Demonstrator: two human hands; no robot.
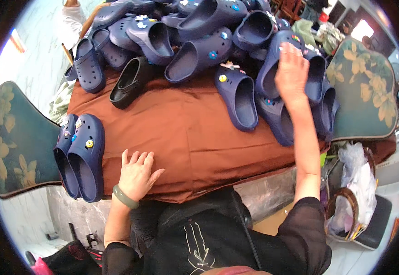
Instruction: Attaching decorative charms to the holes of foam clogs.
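Observation:
My left hand [137, 175], with a green bangle [125, 197] at its wrist, lies flat on the brown cloth [176, 133], fingers spread and holding nothing. A pair of navy clogs [87, 151] with small charms stands just left of it, toes pointing away. At the right, my right hand [292, 75] reaches over a navy clog [269, 68] in the heap. Its fingers are stretched out over the toe, near a white charm; the thumb is hard to make out. Beside this arm, a single navy clog [238, 98] with a yellow charm lies at the heap's near edge.
Several navy clogs [204, 50] are heaped along the far side of the table. A black shoe [131, 82] lies in front of them. Floral-patterned chair backs [21, 142] flank the cloth. A basket [346, 197] with plastic bags stands at the lower right. Another person's arm [92, 20] shows at the far left.

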